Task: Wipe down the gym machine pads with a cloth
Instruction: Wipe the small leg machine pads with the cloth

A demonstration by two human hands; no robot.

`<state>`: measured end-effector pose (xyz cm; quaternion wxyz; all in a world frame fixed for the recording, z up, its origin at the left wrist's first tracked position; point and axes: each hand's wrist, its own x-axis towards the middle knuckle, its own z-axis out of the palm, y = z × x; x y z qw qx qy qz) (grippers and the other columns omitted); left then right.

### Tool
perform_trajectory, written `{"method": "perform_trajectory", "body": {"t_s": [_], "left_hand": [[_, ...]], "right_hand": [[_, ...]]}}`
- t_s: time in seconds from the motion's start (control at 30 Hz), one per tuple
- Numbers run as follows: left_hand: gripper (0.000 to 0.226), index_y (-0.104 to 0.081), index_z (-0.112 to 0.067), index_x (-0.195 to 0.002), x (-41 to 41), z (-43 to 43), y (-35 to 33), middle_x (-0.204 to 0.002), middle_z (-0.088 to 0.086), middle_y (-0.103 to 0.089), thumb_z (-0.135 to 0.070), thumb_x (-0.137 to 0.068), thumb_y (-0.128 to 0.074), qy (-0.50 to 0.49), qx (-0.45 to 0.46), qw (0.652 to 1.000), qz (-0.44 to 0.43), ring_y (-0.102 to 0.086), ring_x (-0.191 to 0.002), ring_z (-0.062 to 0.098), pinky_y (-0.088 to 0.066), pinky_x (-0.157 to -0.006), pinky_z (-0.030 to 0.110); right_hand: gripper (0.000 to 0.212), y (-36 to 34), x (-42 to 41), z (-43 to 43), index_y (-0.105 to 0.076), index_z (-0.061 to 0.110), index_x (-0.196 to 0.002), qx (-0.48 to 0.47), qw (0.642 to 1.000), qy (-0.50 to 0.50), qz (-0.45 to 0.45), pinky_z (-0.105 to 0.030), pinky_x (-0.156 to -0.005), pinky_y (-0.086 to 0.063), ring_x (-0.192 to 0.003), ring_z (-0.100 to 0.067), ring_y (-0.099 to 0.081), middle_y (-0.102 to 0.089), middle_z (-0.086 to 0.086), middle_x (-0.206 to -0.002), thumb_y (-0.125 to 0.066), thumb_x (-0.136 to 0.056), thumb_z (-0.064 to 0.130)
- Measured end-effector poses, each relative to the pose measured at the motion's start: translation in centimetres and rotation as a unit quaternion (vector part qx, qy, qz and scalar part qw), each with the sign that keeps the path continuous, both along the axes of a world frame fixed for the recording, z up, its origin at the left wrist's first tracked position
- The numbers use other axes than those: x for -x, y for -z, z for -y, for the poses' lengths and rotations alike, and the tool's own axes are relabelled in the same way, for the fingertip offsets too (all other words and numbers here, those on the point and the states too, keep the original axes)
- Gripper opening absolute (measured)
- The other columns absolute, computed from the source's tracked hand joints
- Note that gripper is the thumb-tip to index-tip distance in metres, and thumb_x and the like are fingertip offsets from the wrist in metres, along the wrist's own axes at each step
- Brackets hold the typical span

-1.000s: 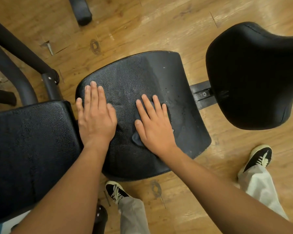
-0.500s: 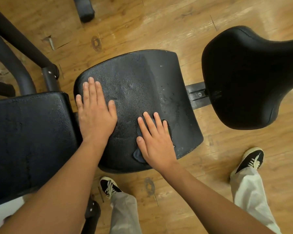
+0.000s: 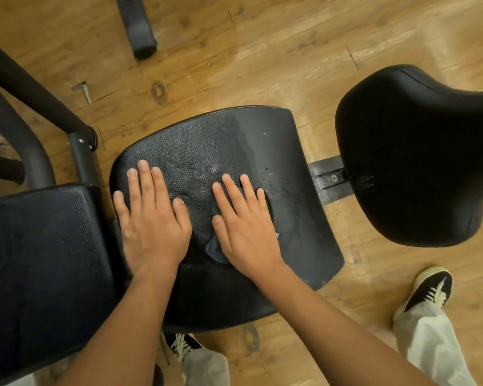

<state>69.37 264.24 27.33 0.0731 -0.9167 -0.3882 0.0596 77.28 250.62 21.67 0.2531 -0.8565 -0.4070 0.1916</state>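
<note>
A black textured seat pad (image 3: 262,140) fills the middle of the view, with wet streaks and drops on its right half. My left hand (image 3: 151,218) lies flat on the pad's left side, fingers straight. My right hand (image 3: 243,224) presses flat on a dark cloth (image 3: 214,250), most of which is hidden under the palm; only a grey fold by the thumb and a dark edge past the little finger show.
A second black pad (image 3: 39,268) adjoins on the left, and a rounded black pad (image 3: 416,168) stands to the right, joined by a metal bracket (image 3: 328,178). Dark frame tubes (image 3: 25,87) run at the upper left. My two shoes (image 3: 430,288) stand on the wooden floor.
My right hand slid the cloth back up the pad, away from its near edge. My left hand stayed flat on the left side.
</note>
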Motion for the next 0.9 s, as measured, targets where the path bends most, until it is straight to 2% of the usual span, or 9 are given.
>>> {"method": "perform_trajectory", "body": {"t_s": [0.37,0.73,0.9], "left_hand": [[0.066,-0.02,-0.005,-0.16,-0.1,-0.1,0.3,-0.17,0.011,-0.01,-0.034,-0.101,-0.027,0.0,-0.005,1.0,-0.007,-0.007,-0.157,0.026,-0.01,-0.125,0.055],[0.067,-0.023,-0.005,-0.16,-0.2,-0.1,0.2,-0.169,0.01,-0.013,-0.033,-0.099,-0.031,-0.006,0.0,1.0,0.004,-0.01,-0.157,0.026,-0.01,-0.125,0.055],[0.068,-0.021,-0.006,-0.16,-0.2,-0.1,0.2,-0.17,0.01,-0.011,-0.034,-0.099,-0.031,-0.01,0.005,1.0,-0.003,-0.008,-0.157,0.025,-0.01,-0.125,0.055]], "right_hand": [[0.059,0.4,-8.4,-10.3,-0.031,0.021,-0.161,-0.034,0.997,0.066,0.027,-0.055,-0.123,-0.013,-0.156,-0.032,-0.013,-0.023,-0.003,-0.169,-0.038,-0.105,0.036],[0.059,1.1,-5.6,-4.6,-0.027,0.02,-0.162,-0.031,0.999,0.017,0.034,-0.058,-0.124,-0.014,-0.157,-0.034,-0.008,-0.017,-0.004,-0.171,-0.036,-0.107,0.038],[0.059,0.9,-7.6,-7.9,-0.032,0.021,-0.16,-0.029,0.998,0.053,0.033,-0.06,-0.122,-0.017,-0.156,-0.035,-0.013,-0.024,-0.005,-0.169,-0.038,-0.105,0.038]]}}
